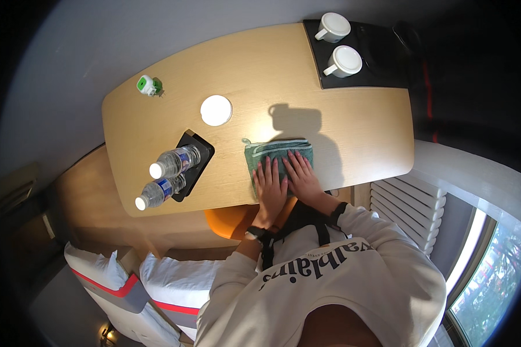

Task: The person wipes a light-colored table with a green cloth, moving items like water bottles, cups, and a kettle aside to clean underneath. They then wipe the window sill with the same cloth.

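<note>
A folded green cloth with pale edging (260,152) lies on the wooden desk near its front edge, a small loop at its far left corner. My left hand (270,191) rests palm down on the cloth with fingers extended. Beside it, my right hand (305,180) is also flat on the cloth, its fingers pointing away from me. The two thumbs are close together. Neither hand grips the cloth, and both hide part of it.
Two water bottles (176,161) (160,191) stand by a black tray (206,149) at left. Beyond are a white round object (216,110) and a green-and-white plug-in device (147,86). Two white mugs (335,27) (345,60) occupy a black mat (386,73). An orange chair (230,221) is below the desk.
</note>
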`<state>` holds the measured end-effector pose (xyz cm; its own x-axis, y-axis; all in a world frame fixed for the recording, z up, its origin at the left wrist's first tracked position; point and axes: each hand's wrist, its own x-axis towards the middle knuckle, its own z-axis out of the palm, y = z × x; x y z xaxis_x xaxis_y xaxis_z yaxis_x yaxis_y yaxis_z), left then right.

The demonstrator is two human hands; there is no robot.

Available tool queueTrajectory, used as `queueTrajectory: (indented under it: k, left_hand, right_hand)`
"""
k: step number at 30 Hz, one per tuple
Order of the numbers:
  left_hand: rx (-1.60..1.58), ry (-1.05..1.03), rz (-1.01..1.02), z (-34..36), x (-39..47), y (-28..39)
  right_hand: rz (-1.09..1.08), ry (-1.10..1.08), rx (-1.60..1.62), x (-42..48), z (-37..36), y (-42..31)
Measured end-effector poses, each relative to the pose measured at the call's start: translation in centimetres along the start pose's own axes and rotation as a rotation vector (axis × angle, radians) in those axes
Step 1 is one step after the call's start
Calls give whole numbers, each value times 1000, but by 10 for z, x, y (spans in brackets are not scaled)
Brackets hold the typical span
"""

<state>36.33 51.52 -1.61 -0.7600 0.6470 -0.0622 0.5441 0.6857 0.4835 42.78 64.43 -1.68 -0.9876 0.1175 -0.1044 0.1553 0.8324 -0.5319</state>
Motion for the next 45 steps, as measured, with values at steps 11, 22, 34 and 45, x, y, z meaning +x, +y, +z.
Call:
queueTrajectory:
  k: [11, 22, 34, 45]
  left_hand:
    - [44, 8, 46, 13, 106, 3]
    - [130, 119, 57, 37, 300, -22]
    - [67, 175, 88, 45, 392, -46]
    - [96, 96, 91, 41, 348, -31]
  right_hand:
    - [94, 187, -65, 79, -14, 45]
    - [50, 290, -273, 241, -58, 131]
    - [135, 266, -241, 329, -54, 173]
    - [46, 484, -240, 278, -58, 153]
